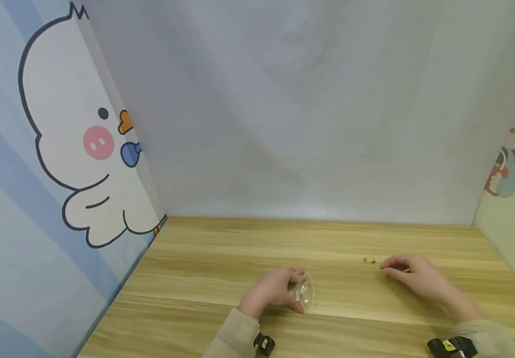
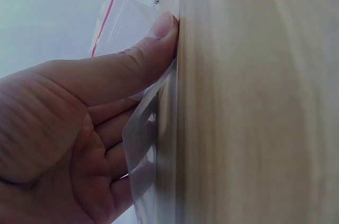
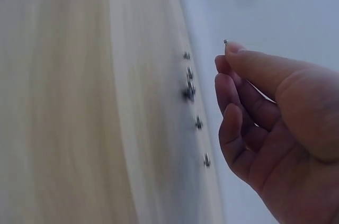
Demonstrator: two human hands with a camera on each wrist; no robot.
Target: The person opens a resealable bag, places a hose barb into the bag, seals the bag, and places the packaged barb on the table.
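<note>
My left hand holds a clear zip-lock bag low over the wooden table. In the left wrist view the bag shows a red line along its seal, and the thumb lies over its plastic. Farther right, my right hand pinches one tiny metal screw between thumb and index finger. The right wrist view shows the tip of this screw sticking out past the thumb, with the other fingers loosely curled. Several more small screws lie on the table beside the right hand; the head view shows them as small specks.
The wood-grain table meets a plain grey-white wall sheet at its back edge. A blue panel with a cartoon duck stands on the left, and a pale panel with a cartoon figure on the right.
</note>
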